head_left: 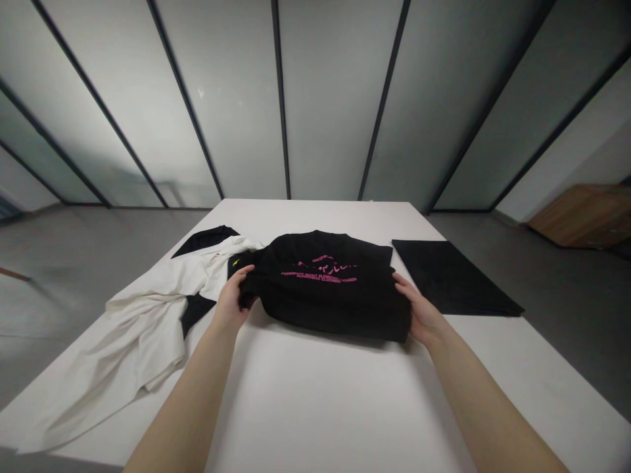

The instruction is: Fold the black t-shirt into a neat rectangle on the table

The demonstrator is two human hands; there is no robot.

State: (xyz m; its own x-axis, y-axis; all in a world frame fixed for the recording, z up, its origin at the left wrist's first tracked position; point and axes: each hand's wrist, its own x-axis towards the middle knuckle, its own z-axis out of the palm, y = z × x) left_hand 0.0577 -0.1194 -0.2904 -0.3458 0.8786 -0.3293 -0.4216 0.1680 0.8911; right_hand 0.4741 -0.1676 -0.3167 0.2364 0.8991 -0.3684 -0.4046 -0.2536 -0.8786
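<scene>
A black garment with pink lettering (pixel 325 302) spans the middle of the view, its near edge raised a little over the white table (pixel 315 407). My left hand (pixel 237 294) grips its left end, fingers wrapped round the bunched cloth. At the right end my right hand (pixel 417 310) holds the side edge, with part of the fingers hidden behind the fabric. The garment's far part lies on the table.
White cloth (pixel 142 328) lies crumpled on the table's left side, over and beside dark fabric (pixel 207 240). A flat, folded black cloth (pixel 453 279) rests at the right. Frosted panels (pixel 325 98) stand beyond the table; a wooden object (pixel 582 213) is at far right.
</scene>
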